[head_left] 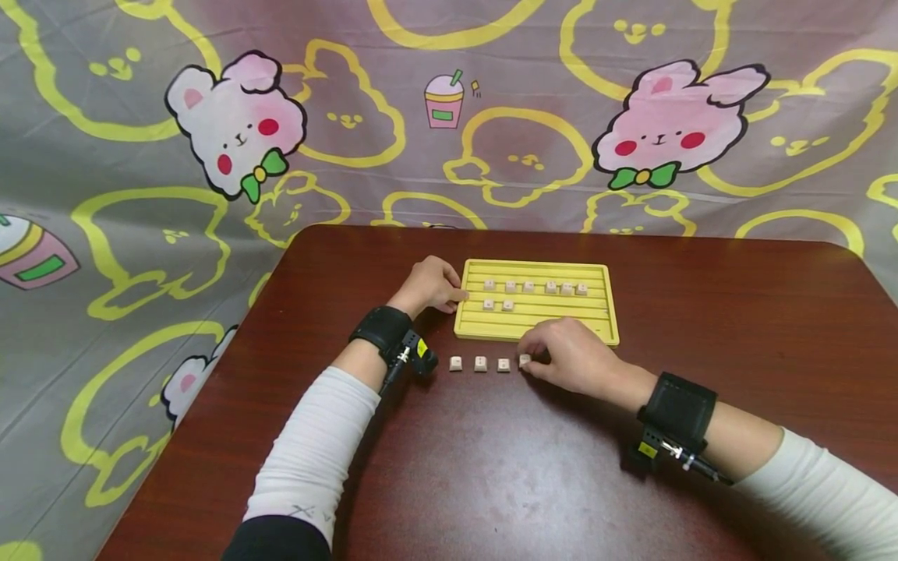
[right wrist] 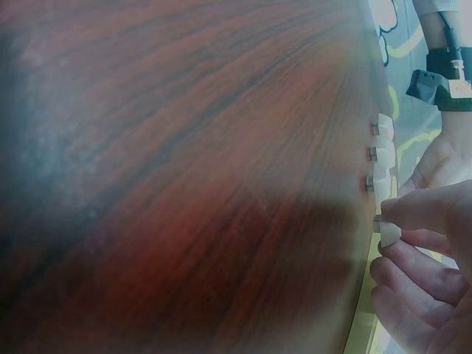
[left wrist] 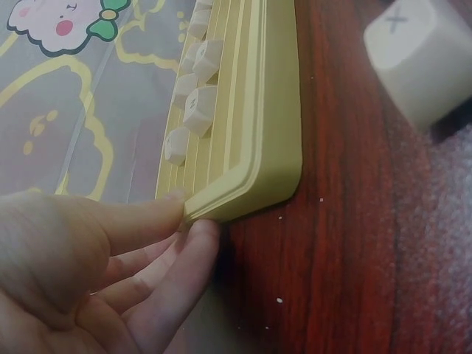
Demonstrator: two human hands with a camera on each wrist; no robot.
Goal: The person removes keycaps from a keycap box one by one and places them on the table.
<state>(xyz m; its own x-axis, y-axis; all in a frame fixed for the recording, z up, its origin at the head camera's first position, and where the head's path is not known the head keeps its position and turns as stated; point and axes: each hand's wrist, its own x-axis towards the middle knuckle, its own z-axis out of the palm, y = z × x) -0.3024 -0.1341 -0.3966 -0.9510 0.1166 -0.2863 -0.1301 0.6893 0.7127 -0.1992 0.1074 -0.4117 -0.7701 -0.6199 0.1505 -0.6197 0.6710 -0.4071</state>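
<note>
Keycap (head_left: 525, 361) pinched between the thumb and fingers of the right hand (head_left: 571, 358), at the right end of a row on the table, just outside the near edge of the tray; whether it is lifted cannot be told. Three loose keycaps (head_left: 480, 363) stand to its left, spaced apart. The yellow tray (head_left: 614, 319) bears six keycaps (head_left: 528, 287) on one ridged row and two keycaps (head_left: 508, 305) on the row nearer the person. The left hand (head_left: 433, 284) clamps the tray's left edge between thumb and finger. The step in hand is judged to be the handling of one keycap while the tray is steadied; the next move calls for a firm pinch and clearance from the neighbouring caps.

Writing: one loose cap (left wrist: 398, 22) reads X; a tray cap (left wrist: 193, 102) shows N or Z, according to its orientation; other legends are too small to read. No brand is legible. Beyond lie the dark red-brown table (head_left: 491, 483) and a rabbit-patterned cloth (head_left: 456, 171).
</note>
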